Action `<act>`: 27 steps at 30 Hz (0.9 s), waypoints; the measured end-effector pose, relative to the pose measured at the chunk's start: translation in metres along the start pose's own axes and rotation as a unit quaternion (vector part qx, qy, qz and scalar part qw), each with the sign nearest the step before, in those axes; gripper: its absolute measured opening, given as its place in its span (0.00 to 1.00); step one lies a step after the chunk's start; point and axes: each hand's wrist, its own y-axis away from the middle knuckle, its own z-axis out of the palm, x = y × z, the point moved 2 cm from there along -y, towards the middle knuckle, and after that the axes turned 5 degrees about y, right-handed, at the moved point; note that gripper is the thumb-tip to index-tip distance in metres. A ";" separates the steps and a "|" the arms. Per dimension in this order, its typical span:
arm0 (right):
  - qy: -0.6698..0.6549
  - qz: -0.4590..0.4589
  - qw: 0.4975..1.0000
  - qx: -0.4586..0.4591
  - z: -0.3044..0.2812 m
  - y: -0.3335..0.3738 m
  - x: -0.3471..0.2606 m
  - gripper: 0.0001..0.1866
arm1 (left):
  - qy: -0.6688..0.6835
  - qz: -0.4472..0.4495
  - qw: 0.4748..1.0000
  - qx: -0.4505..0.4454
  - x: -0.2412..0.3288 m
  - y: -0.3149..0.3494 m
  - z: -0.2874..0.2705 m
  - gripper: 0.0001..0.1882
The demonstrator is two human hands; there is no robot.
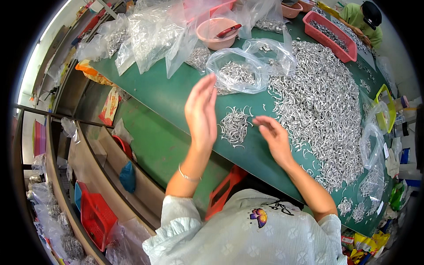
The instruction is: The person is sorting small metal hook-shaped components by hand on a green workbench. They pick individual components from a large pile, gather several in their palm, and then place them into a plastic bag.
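My left hand (202, 110) is raised at the table's near edge, fingers stretched out together and holding nothing. Beside it on the green table (163, 95) lies a small pile of curved silvery metal pieces (235, 126). On the pile's right is my right hand (272, 136), its fingers apart and nothing in them. A large heap of the same kind of pieces (322, 106) spreads over the table to the right. Just beyond the small pile, an open clear plastic bag (260, 84) has more pieces inside.
Farther back stand a pink bowl (207, 33) with a red object across it, and several clear bags (154, 35). A pink basket (318, 35) of metal parts sits near another person (360, 20). At left are shelves (75, 154) and a red basket (98, 221); a red stool (223, 192) stands below the table.
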 end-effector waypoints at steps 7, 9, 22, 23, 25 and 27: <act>0.298 -0.136 0.944 -0.043 0.019 -0.063 0.032 0.29 | -0.390 0.132 0.907 0.084 -0.061 0.096 -0.034 0.23; 0.352 -0.158 0.920 -0.069 0.023 -0.070 0.039 0.30 | -0.374 0.168 0.900 0.152 -0.072 0.109 -0.036 0.26; 0.425 -0.241 0.858 -0.157 0.049 -0.055 0.032 0.36 | -0.241 0.188 0.904 0.298 -0.096 0.126 -0.031 0.30; 0.415 -0.239 0.864 -0.157 0.050 -0.053 0.033 0.35 | -0.187 0.169 0.912 0.324 -0.096 0.125 -0.030 0.30; 0.396 -0.237 0.874 -0.155 0.051 -0.043 0.034 0.34 | -0.074 0.130 0.916 0.373 -0.095 0.125 -0.028 0.30; 0.378 -0.231 0.886 -0.140 0.052 -0.037 0.032 0.32 | -0.116 0.147 0.917 0.351 -0.094 0.123 -0.027 0.30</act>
